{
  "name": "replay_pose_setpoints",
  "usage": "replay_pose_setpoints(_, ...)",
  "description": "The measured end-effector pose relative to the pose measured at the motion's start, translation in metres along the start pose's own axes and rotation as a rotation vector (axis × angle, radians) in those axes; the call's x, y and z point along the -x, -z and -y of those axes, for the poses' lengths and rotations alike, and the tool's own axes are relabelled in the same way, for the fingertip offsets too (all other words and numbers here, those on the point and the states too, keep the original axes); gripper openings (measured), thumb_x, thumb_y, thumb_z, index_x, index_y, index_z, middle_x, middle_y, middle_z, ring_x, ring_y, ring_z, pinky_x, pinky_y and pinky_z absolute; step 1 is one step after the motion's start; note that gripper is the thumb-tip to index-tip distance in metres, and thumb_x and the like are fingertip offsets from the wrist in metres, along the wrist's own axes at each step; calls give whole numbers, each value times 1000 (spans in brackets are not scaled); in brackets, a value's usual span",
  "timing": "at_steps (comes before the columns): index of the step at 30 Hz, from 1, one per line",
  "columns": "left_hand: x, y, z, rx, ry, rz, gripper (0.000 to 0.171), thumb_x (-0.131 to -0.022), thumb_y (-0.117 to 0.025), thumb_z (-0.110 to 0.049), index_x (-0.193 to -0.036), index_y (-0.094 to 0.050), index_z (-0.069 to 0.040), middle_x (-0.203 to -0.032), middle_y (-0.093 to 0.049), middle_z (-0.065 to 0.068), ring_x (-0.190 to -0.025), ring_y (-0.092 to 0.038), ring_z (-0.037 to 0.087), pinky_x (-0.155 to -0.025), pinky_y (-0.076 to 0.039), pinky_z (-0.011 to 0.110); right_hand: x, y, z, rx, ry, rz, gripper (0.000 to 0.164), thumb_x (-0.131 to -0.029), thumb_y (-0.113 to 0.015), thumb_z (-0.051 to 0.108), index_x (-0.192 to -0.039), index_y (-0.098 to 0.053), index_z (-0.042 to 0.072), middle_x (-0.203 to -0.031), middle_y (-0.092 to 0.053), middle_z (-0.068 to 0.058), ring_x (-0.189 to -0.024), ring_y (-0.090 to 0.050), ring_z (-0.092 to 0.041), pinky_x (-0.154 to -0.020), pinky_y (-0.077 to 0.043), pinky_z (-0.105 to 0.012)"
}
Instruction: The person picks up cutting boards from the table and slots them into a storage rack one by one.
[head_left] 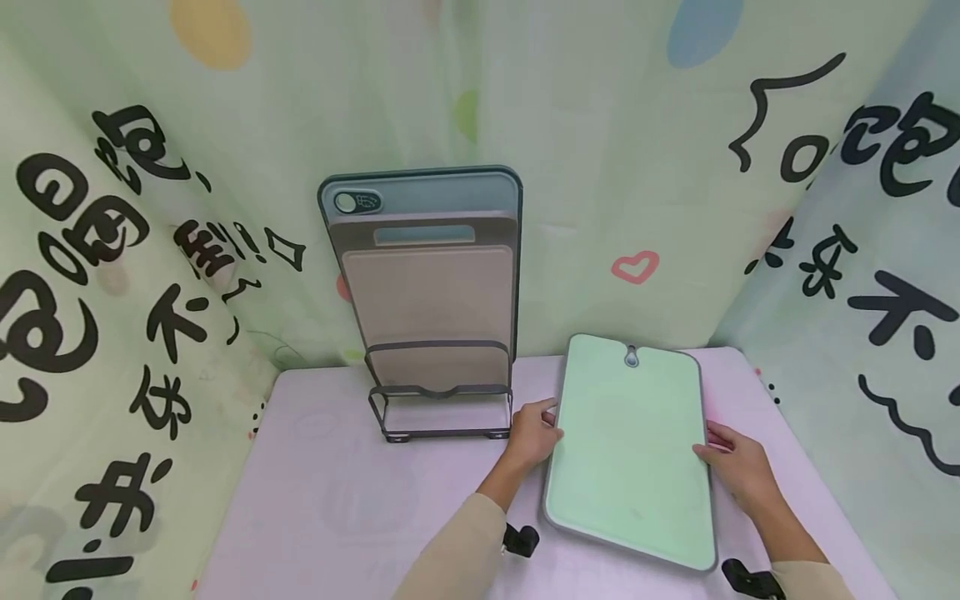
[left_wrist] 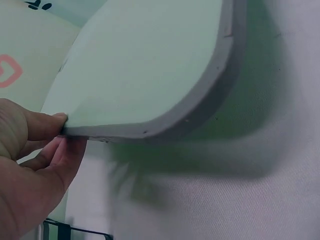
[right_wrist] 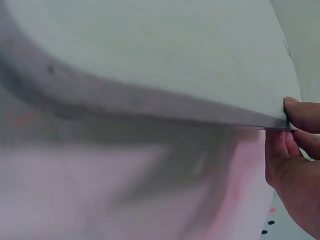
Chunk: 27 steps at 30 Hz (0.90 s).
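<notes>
A light green cutting board (head_left: 633, 454) with a grey rim and a small hole fitting at its top is tilted above the table at the right. My left hand (head_left: 534, 433) pinches its left edge, thumb on top and fingers beneath. On the opposite edge my right hand (head_left: 738, 467) pinches it in the same way. Both wrist views show the board's grey rim (left_wrist: 200, 97) raised off the cloth, with shadow below. Left of my hands, a black wire rack (head_left: 442, 390) holds upright boards, a beige-fronted one (head_left: 435, 292) before a grey-blue one (head_left: 442, 185).
A pale lilac cloth covers the table (head_left: 322, 492). Printed curtains (head_left: 585, 167) with black lettering close in the back and both sides. A black wrist camera mount (head_left: 521, 540) sits on the left sleeve, another (head_left: 752, 579) on the right.
</notes>
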<state>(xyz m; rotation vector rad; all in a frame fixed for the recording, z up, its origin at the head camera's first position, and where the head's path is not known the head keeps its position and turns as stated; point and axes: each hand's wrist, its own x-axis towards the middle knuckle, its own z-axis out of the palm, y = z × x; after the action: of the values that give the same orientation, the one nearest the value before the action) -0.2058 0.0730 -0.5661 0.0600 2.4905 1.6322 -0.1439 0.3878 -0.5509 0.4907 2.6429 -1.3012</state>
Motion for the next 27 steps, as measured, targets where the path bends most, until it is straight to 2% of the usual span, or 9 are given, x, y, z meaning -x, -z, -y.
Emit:
replay_pose_setpoints(6, 5, 3, -12, 17, -20, 13, 56, -82, -77, 9, -136, -66, -1, -83, -70, 5, -69, -59, 4, -64, -51, 18, 1, 12, 3, 9, 22, -7, 66, -105, -61, 19, -156, -31, -9, -150, -43, -37, -137, -45, -50, -98, -55, -40)
replay_pose_setpoints(7, 6, 4, -15, 17, -25, 14, 56, -81, -77, 10, -136, -66, -1, -82, -70, 4, -69, -59, 4, -63, -51, 18, 1, 14, 3, 10, 21, -9, 66, -105, -61, 20, -157, -30, -8, -151, -43, -37, -137, -45, -50, -93, -57, -32)
replay_pose_setpoints(9, 7, 5, -20, 18, -31, 16, 56, -82, -78, 9, -135, -66, -2, -82, -69, 3, -68, -58, 4, -63, -51, 18, 1, 17, 4, -1, 27, -12, 67, -105, -61, 20, -157, -30, -8, -151, -43, -37, -137, -45, -50, -82, -55, -16)
replay_pose_setpoints(12, 8, 7, -27, 24, -38, 18, 56, -82, -78, 9, -135, -67, -3, -82, -69, 2, -68, -59, 4, -63, -51, 19, 3, 22, 6, -16, 45, -15, 67, -105, -61, 21, -157, -30, -8, -151, -42, -37, -136, -45, -49, -73, -45, -2)
replay_pose_setpoints(15, 8, 10, -33, 29, -45, 24, 56, -82, -79, 9, -136, -66, -2, -82, -68, 2, -69, -59, 5, -63, -52, 20, 5, 26, 9, -31, 56, -13, 68, -105, -61, 24, -157, -30, -7, -151, -42, -37, -136, -44, -49, -70, -39, 1)
replay_pose_setpoints(20, 9, 17, -45, 52, -51, 29, 56, -83, -78, 8, -137, -65, -1, -84, -68, 3, -70, -61, 7, -62, -52, 21, 7, 32, 16, -26, 55, -8, 71, -106, -59, 33, -159, -29, -3, -155, -40, -33, -138, -42, -48, -77, -51, -8)
replay_pose_setpoints(23, 10, 24, -53, 46, -77, 29, 56, -84, -78, 8, -137, -65, 0, -85, -69, 5, -70, -63, 7, -62, -53, 21, 9, 34, 22, -35, 59, -9, 72, -106, -59, 35, -160, -28, -2, -156, -39, -33, -140, -41, -49, -99, -56, -35)
replay_pose_setpoints(26, 12, 30, -59, 39, -104, 34, 55, -84, -79, 6, -137, -65, 0, -87, -70, 6, -72, -64, 7, -63, -54, 20, 11, 36, 27, -51, 60, -10, 72, -106, -58, 35, -160, -27, -1, -157, -37, -33, -141, -39, -52, -109, -43, -62)
replay_pose_setpoints(27, 13, 32, -61, 38, -113, 36, 54, -84, -79, 6, -136, -65, -1, -88, -70, 6, -73, -63, 7, -63, -54, 20, 12, 36, 29, -63, 62, -10, 72, -106, -58, 35, -160, -27, -2, -157, -36, -34, -142, -38, -53, -110, -39, -66)
